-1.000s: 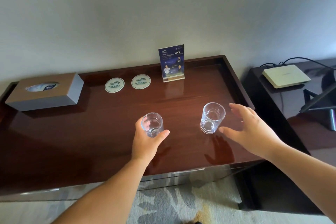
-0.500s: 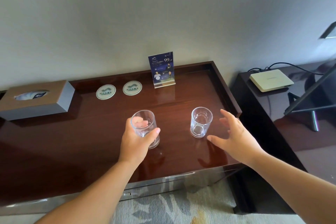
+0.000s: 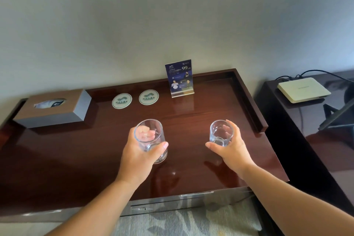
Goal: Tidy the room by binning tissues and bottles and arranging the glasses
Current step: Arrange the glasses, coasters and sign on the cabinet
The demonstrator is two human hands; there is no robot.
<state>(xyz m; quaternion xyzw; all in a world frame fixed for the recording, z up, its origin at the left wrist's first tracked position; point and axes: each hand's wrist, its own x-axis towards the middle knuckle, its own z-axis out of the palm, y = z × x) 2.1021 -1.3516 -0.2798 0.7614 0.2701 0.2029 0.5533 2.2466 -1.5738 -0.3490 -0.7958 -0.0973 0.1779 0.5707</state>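
1. Two grips noted: left glass (image 3: pixel 149 138) wrapped in left hand (image 3: pixel 137 159), raised off tabletop (image 3: pixel 76 159); right glass (image 3: pixel 220 133) clasped by right hand (image 3: pixel 232 151), base possibly touching wood.
2. Best carried upright, then centred on coasters (image 3: pixel 122 101) behind.

One head-worn view, looking forward and down over the glossy dark-brown wooden desk (image 3: pixel 80 161), close in, pale grey wall (image 3: pixel 134 21) straight ahead.

left hand (image 3: pixel 137 157) fingers blurred behind glass (image 3: pixel 150 140), card (image 3: pixel 179 77) print unreadable
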